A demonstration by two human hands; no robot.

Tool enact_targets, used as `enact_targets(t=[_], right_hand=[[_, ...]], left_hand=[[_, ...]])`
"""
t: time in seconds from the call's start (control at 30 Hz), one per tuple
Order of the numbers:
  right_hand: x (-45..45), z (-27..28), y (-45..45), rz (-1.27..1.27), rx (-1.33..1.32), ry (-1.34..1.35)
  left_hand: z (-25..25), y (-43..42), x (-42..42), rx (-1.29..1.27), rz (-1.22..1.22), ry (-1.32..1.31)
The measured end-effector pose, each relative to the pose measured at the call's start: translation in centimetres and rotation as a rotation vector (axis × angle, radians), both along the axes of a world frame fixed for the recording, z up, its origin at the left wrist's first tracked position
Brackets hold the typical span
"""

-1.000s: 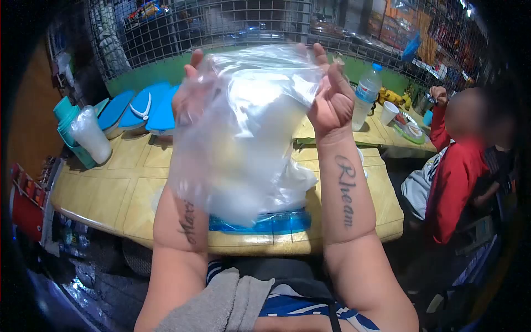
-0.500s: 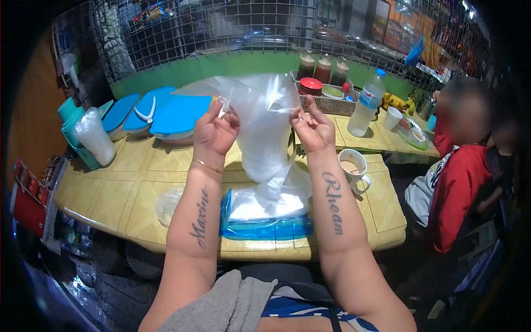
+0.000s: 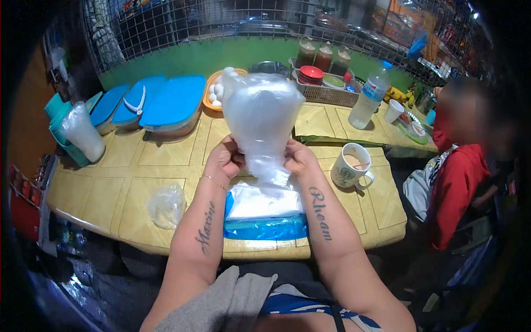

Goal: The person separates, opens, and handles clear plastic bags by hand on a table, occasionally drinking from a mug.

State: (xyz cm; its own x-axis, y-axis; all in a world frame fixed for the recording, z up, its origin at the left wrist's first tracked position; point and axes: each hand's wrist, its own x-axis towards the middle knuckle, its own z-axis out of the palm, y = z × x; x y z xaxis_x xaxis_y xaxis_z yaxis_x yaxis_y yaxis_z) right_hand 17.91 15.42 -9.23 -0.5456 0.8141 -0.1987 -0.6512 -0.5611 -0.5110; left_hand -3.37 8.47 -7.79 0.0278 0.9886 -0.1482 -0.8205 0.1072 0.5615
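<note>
A clear plastic bag (image 3: 262, 110), puffed out and upright, stands between my hands above the table. My left hand (image 3: 225, 159) pinches its lower left side with curled fingers. On the other side my right hand (image 3: 299, 159) grips the bag's lower right side. Just below lies a stack of white plastic bags (image 3: 265, 201) in a blue wrapper (image 3: 265, 228) at the table's front edge. A crumpled clear bag (image 3: 166, 206) rests left of my left forearm. To the right of my right hand is a white mug (image 3: 350, 166) with a light brown drink and a stirrer.
Blue-lidded containers (image 3: 174, 105), a teal pitcher (image 3: 65, 130) and an orange basket of eggs (image 3: 213, 91) stand at the back left. Behind right are a condiment basket (image 3: 327, 93), a water bottle (image 3: 369, 95) and a paper cup (image 3: 393, 111). A person in red (image 3: 463, 177) is at the right.
Both hands have come down and closer together with the bag, which now stands puffed up above them. The egg basket and mug show more fully.
</note>
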Motion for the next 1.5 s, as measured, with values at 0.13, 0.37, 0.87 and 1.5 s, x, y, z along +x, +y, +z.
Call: enact_targets(t=[0.13, 0.37, 0.87, 1.5], right_hand=[[0.2, -2.5, 0.8, -0.016, 0.171, -0.169], [0.5, 5.6, -3.6, -0.565, 0.633, -0.118], [1.3, 5.8, -3.9, 0.161, 0.930, -0.941], [18.6, 2.2, -8.6, -1.154, 0.516, -1.384]], left_hand=[[1.2, -0.5, 0.8, -0.102, 0.115, 0.334], [3.6, -1.9, 1.1, 0.362, 0.327, 0.254], [2.7, -3.1, 1.8, 0.356, -0.072, 0.759], [2.7, -2.9, 1.9, 0.274, -0.072, 0.848]])
